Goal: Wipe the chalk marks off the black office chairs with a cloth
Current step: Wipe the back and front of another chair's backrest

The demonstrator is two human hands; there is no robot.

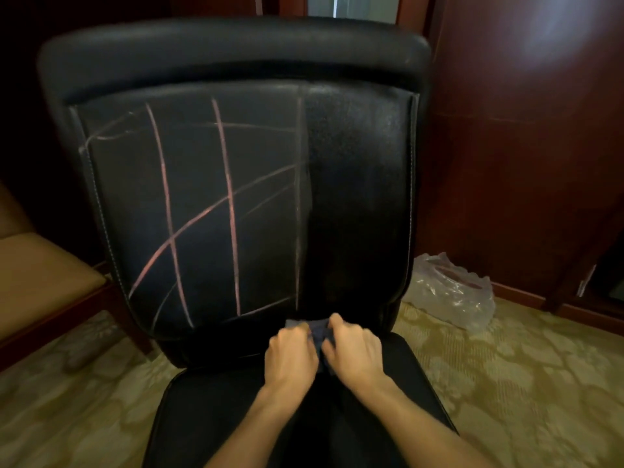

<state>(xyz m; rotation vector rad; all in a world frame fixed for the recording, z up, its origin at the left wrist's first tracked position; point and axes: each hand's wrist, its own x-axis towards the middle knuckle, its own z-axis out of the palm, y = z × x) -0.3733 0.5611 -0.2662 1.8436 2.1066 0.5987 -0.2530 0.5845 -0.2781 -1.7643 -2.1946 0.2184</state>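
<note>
One black leather office chair (354,197) carries pink chalk lines (231,211) on its backrest: three strong uprights, one faint upright, several curved and slanted strokes. At the backrest's bottom edge, the left hand (290,356) and right hand (353,351) both clutch one small dark blue cloth (317,327) between them
</note>
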